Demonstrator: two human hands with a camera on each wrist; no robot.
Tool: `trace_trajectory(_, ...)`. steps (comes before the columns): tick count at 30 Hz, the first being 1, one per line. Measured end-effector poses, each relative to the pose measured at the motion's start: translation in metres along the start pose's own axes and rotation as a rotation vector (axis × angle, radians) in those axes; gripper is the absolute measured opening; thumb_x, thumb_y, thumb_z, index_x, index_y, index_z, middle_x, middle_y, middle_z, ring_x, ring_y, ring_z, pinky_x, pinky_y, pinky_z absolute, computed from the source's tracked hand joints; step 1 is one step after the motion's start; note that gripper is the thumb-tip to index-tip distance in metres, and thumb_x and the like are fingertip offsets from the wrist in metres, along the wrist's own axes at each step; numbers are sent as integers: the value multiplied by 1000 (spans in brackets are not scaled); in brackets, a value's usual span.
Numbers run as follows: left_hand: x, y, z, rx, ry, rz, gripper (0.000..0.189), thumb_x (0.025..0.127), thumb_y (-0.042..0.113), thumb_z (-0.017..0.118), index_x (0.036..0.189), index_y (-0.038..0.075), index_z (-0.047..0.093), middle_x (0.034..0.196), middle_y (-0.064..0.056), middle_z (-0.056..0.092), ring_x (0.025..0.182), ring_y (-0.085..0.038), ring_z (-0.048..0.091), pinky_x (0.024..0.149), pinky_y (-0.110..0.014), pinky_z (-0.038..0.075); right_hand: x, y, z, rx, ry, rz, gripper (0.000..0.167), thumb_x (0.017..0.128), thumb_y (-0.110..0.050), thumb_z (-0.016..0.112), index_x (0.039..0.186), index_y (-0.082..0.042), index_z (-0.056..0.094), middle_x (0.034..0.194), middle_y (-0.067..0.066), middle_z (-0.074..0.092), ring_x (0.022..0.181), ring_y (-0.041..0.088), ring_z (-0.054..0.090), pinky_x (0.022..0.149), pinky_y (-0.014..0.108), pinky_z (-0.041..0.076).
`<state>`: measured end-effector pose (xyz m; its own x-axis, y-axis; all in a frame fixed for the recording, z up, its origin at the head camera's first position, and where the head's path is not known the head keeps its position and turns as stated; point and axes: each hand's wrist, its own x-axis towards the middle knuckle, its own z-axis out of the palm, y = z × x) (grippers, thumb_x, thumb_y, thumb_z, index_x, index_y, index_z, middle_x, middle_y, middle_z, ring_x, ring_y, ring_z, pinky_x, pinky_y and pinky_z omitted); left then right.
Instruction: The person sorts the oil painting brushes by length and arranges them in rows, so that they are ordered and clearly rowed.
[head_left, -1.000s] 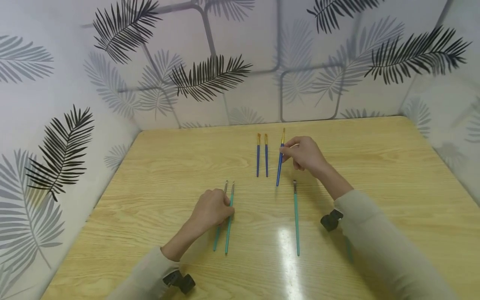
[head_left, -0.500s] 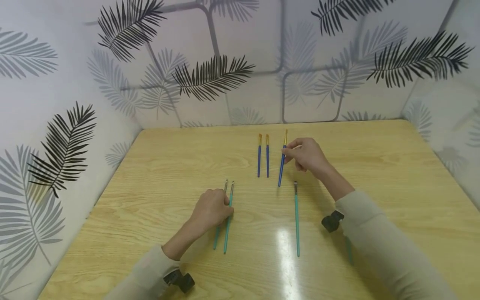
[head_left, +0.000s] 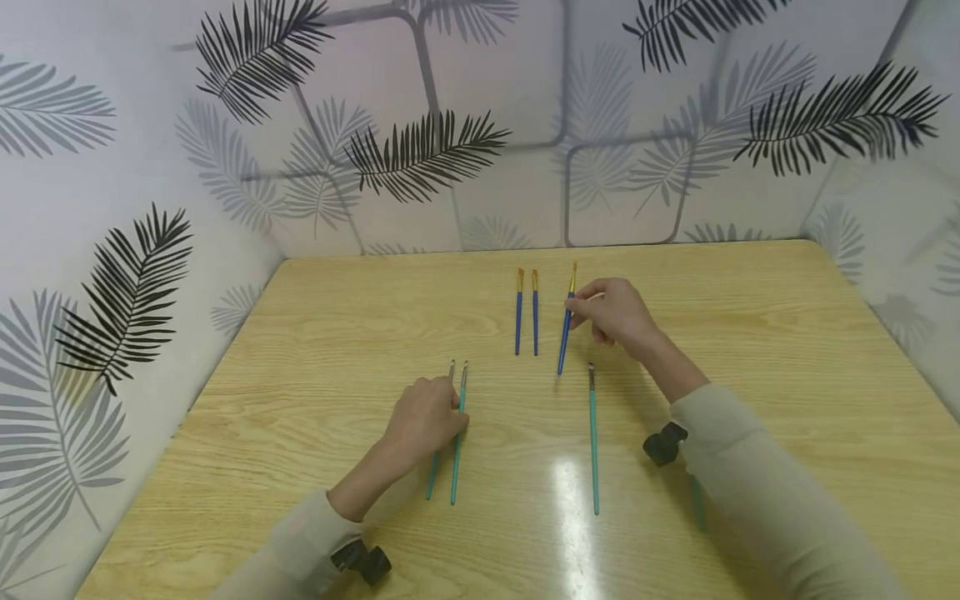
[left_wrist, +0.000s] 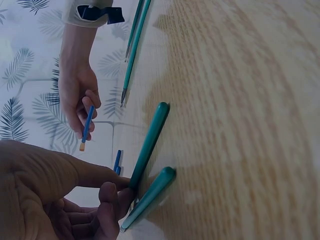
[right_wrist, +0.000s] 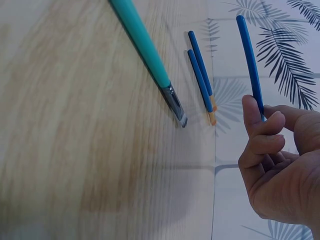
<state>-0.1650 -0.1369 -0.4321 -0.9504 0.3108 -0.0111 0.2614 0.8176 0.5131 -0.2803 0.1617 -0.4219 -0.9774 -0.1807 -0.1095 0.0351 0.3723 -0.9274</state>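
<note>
My right hand pinches a blue paintbrush between thumb and fingers, its golden bristles pointing away and its handle end toward me. In the right wrist view the blue handle tilts up above the table. My left hand pinches a teal paintbrush low over the table. A second teal paintbrush lies close beside it, its middle hidden under that hand in the head view. Left of the right hand, two blue paintbrushes lie side by side.
On the wooden table, another teal paintbrush lies in front of the right hand. One more teal brush is partly hidden by the right sleeve. Leaf-patterned wall covering borders the table's back and sides.
The head view has shifted slightly. My right hand still holds the blue paintbrush in nearly the same place; my left hand stays on the teal one.
</note>
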Motion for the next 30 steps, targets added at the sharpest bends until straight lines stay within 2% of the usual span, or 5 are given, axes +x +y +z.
trace_trajectory(11,1,0,-1,3,-3,-6,38,86,-6,72,56,10,54,43,9,35,35,-2,28,35,-15,22,7,-2,-1,-16,-3,18,30,106,-21,62,123,4,63,98,25,76,41,8,43,43,26,35)
trace_trajectory(18,2,1,-3,21,-9,-9,53,87,-2,74,53,18,38,44,10,31,36,-2,25,36,-16,21,15,3,-2,-31,-22,15,30,106,-19,62,123,5,62,95,23,76,42,9,44,44,25,36)
trace_trajectory(21,3,2,-4,39,0,-10,50,87,1,76,54,15,42,45,10,32,37,-1,26,36,-16,21,18,3,-2,-45,-31,14,31,105,-19,63,123,6,62,93,21,76,42,9,44,44,24,35)
trace_trajectory(26,2,3,-4,46,2,-25,12,87,3,78,86,-7,72,49,6,44,37,-1,31,36,-15,24,23,3,0,-68,-39,15,30,104,-18,64,122,7,63,89,19,76,41,9,44,43,24,35)
trace_trajectory(30,1,4,-5,45,-8,-34,27,88,5,78,106,-14,72,50,3,49,37,-1,32,36,-14,25,28,4,3,-96,-39,18,28,104,-17,64,119,6,64,89,18,76,41,10,45,43,25,36)
